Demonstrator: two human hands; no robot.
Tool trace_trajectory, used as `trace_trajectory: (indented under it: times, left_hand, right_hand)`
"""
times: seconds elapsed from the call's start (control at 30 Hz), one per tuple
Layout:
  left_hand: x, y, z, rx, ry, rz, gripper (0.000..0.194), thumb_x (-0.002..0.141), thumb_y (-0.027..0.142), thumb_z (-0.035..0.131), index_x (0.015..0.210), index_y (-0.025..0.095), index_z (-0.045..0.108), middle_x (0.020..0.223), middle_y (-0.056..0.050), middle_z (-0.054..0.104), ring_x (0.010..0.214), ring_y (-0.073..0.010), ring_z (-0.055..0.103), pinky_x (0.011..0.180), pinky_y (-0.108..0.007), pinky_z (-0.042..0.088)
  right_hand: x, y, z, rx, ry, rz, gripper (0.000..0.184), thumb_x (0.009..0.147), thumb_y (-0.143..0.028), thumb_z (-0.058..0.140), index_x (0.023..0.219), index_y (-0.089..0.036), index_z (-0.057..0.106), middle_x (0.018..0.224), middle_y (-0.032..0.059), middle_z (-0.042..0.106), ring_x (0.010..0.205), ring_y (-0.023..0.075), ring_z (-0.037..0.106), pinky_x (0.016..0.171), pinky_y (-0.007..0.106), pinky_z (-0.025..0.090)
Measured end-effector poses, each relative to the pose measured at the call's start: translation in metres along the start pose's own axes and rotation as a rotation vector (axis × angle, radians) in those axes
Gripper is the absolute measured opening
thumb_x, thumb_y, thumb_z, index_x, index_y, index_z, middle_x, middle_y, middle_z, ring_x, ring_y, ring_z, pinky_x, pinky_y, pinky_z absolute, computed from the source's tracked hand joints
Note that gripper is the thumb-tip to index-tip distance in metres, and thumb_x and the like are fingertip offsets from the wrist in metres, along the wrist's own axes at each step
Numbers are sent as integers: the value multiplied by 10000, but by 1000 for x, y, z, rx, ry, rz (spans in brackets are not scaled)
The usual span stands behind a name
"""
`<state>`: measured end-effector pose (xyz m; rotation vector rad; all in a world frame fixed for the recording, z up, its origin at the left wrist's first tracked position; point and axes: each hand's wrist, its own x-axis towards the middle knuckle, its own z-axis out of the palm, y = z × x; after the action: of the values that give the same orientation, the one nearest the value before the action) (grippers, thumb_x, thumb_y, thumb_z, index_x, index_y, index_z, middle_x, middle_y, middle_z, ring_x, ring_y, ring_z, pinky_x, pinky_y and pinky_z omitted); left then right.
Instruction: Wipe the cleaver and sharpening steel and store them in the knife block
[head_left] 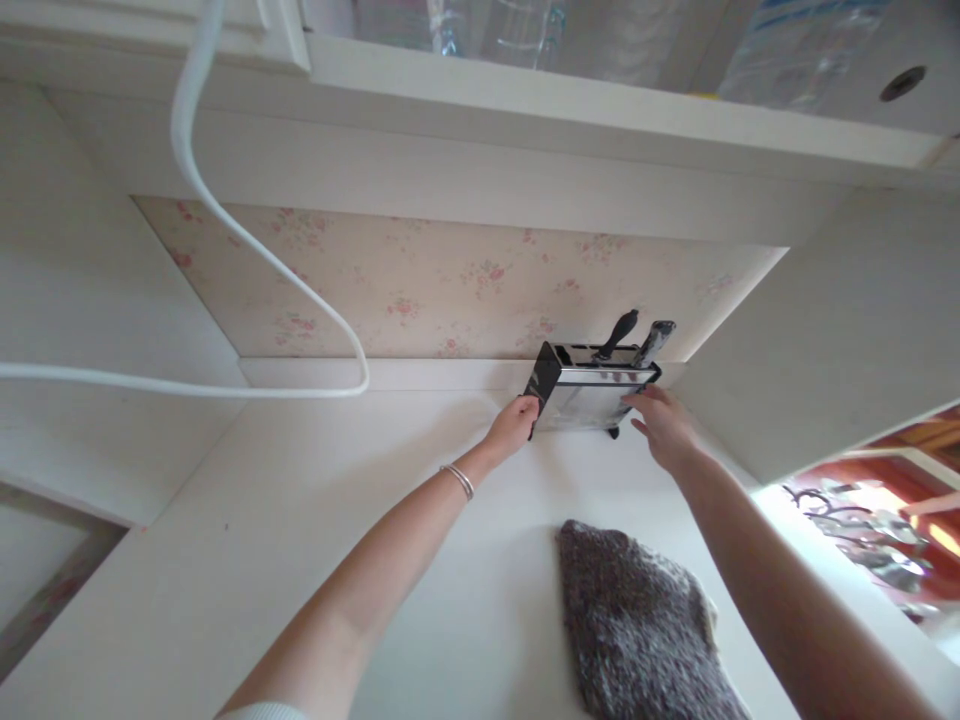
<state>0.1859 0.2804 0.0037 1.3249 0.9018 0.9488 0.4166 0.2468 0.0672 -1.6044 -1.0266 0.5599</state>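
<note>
A shiny metal knife block point(592, 392) stands at the back of the white counter point(375, 540), against the flowered wall panel. Two knife handles, one black point(619, 332) and one silvery point(655, 340), stick up out of it. My left hand point(514, 422), with a bracelet on the wrist, grips the block's left end, fingers curled round it. My right hand point(664, 425) rests on the block's right front corner with its fingers pressed against the metal.
A grey speckled cloth point(637, 620) lies on the counter near me, under my right arm. A white cable point(225, 215) loops down from above across the wall at the left. A white cabinet side point(832, 340) closes in the right. Shelves with clear bottles run overhead.
</note>
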Motion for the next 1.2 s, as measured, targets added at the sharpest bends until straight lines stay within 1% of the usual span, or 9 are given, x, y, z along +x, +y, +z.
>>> trace_trajectory:
  times: [0.13, 0.23, 0.3, 0.43, 0.53, 0.7, 0.93, 1.07, 1.2]
  left_hand:
    - [-52, 4, -29, 3, 30, -39, 301, 865, 400, 540, 993, 144, 634, 863, -64, 678, 713, -141, 632, 723, -296, 505]
    - [-103, 4, -56, 10, 79, -60, 261, 835, 392, 576, 902, 150, 649, 742, -23, 654, 639, -132, 610, 676, -282, 495]
    - [-136, -1, -73, 11, 146, -83, 265, 831, 404, 579, 900, 156, 644, 725, -6, 640, 629, -128, 601, 658, -273, 488]
    - [-189, -18, -94, 14, 258, -151, 284, 844, 427, 557, 896, 159, 638, 706, 8, 621, 595, -119, 576, 609, -259, 466]
    - [-211, -27, -102, 18, 273, -188, 267, 831, 413, 579, 875, 157, 644, 697, 8, 621, 587, -119, 566, 595, -256, 456]
    - [-224, -33, -109, 11, 286, -201, 291, 835, 434, 577, 892, 156, 647, 715, 0, 621, 607, -127, 569, 608, -264, 460]
    - [-245, -36, -113, -34, 322, -195, 315, 844, 453, 559, 927, 160, 641, 732, -2, 608, 605, -117, 549, 597, -252, 431]
    - [-255, -37, -117, -53, 344, -193, 319, 840, 460, 559, 929, 163, 637, 735, 1, 601, 607, -109, 530, 594, -240, 417]
    - [-258, -38, -119, -46, 326, -195, 325, 839, 462, 554, 916, 159, 641, 684, 21, 556, 533, -85, 448, 504, -215, 339]
  right_hand:
    - [-95, -8, -2, -108, -45, 93, 651, 747, -476, 659, 1343, -281, 486, 1312, 97, 573, 1185, 284, 549, 954, 427, 448]
    - [-184, 2, 0, -372, -171, -140, 584, 831, -571, 534, 1332, -273, 502, 1453, 97, 448, 1321, 311, 428, 1054, 501, 374]
    - [-231, 19, 4, -625, -157, -263, 595, 863, -603, 458, 1347, -259, 493, 1473, 102, 422, 1367, 327, 361, 1118, 591, 239]
    - [-276, 58, 10, -1057, -113, -262, 674, 906, -611, 328, 1452, -221, 393, 1550, 131, 293, 1455, 366, 142, 1071, 744, 49]
    - [-268, 78, 3, -1214, -171, -188, 676, 922, -605, 266, 1475, -228, 361, 1579, 101, 237, 1469, 355, 87, 1032, 786, 67]
    - [-212, 101, -38, -1253, -274, -172, 625, 949, -588, 182, 1487, -300, 313, 1582, 3, 241, 1475, 288, 112, 1035, 786, 135]
    - [-146, 132, -90, -1266, -324, -192, 657, 936, -615, 206, 1493, -281, 306, 1580, 52, 254, 1465, 334, 125, 1016, 806, 147]
    - [-142, 126, -88, -1288, -344, -228, 685, 915, -637, 255, 1476, -254, 346, 1560, 109, 290, 1441, 398, 152, 982, 828, 152]
    - [-157, 97, -52, -1100, -203, -384, 608, 937, -558, 292, 1414, -202, 419, 1471, 137, 431, 1408, 350, 277, 1089, 704, 160]
